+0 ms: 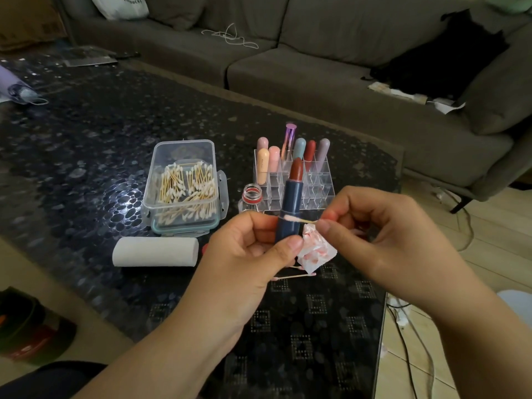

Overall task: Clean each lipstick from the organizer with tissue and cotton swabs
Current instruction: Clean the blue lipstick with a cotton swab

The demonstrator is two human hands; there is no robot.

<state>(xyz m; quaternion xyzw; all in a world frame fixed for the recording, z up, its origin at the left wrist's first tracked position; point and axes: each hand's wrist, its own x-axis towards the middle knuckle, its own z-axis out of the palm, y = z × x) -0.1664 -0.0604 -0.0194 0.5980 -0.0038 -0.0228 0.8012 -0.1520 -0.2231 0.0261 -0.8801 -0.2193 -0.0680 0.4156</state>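
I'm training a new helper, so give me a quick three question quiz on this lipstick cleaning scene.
1. True or false: the left hand grips the navy-cased dark red lipstick.
2. What does the right hand pinch? A) thin wooden cotton swab B) white tissue roll
3. Fill in: the clear plastic box holds spare ____.

Key: 1 true; 2 A; 3 cotton swabs.

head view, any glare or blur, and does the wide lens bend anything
Head view: a white glare patch on the glossy table left of the swab box; lipstick and hands sharp; sofa and frame edges softer, table rim bowed by the lens.
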